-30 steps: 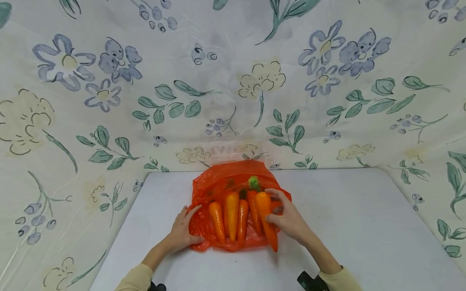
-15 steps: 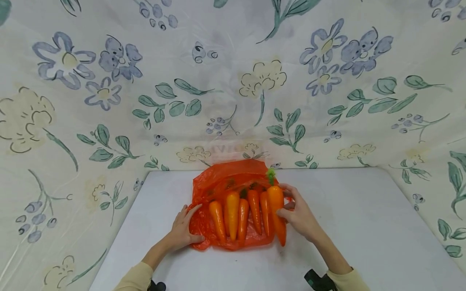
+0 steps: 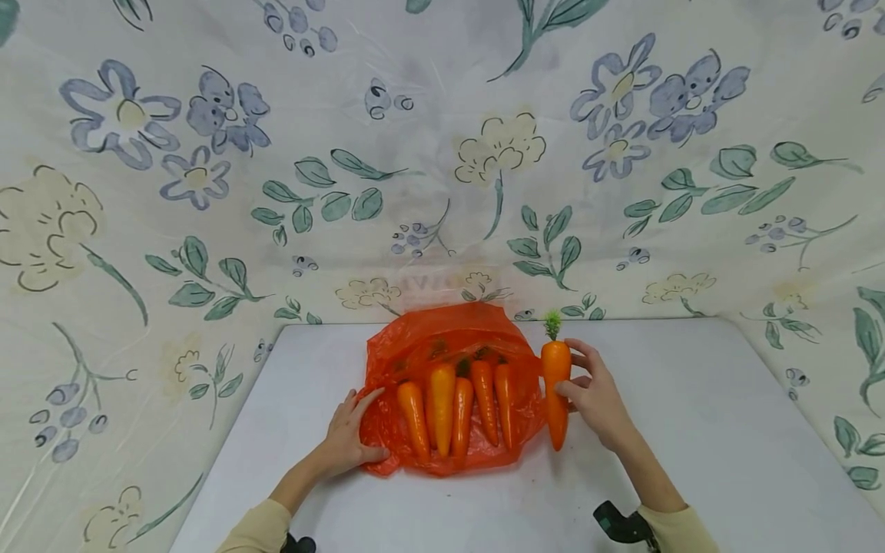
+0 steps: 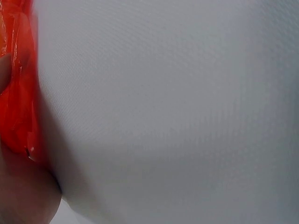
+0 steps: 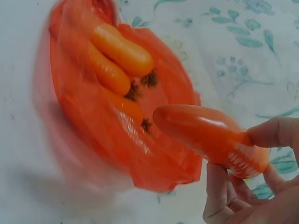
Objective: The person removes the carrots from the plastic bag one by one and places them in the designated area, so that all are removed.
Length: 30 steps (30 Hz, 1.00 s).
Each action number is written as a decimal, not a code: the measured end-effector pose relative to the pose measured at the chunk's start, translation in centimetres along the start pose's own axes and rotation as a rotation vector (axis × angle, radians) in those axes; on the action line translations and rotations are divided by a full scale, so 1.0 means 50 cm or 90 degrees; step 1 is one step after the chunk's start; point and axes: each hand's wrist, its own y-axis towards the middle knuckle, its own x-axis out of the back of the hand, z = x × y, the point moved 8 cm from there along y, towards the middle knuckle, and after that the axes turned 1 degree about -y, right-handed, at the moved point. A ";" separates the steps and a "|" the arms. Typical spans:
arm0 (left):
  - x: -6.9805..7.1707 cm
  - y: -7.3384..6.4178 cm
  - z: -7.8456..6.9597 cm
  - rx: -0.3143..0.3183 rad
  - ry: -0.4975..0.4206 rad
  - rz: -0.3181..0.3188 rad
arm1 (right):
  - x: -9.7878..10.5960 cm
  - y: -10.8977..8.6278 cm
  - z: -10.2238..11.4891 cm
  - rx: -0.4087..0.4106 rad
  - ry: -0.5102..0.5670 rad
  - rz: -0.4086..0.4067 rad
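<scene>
Carrot was pinched in right hand, the nearer; long axis ran fore-and-aft, leaves at far end; bag lay between hands; left hand, fingers spread, rested on bag.

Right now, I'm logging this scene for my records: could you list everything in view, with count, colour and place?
held carrot: 1, orange and green, in the right hand, beside the bag's right edge
bagged carrots: about six visible, orange, in the bag; more may be hidden
bag: 1, translucent red-orange, far half of the table
table: 1, white, under the bag
floral covering: whitish with blue, yellow and green print, behind and beside the table
wrist devices: 2, dark, one near each wrist
sleeves: 2, pale yellow, near edge
left hand: 1, on the bag's left side
right hand: 1, gripping the held carrot
</scene>
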 end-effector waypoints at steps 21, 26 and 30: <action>0.002 0.001 -0.003 -0.007 0.003 -0.005 | 0.052 0.022 -0.067 -0.041 -0.017 -0.042; 0.002 -0.005 -0.004 0.001 0.005 -0.007 | 0.051 0.033 -0.103 -0.063 -0.015 -0.044; 0.001 -0.005 -0.004 0.002 0.004 -0.009 | 0.049 0.039 -0.126 -0.071 -0.018 -0.051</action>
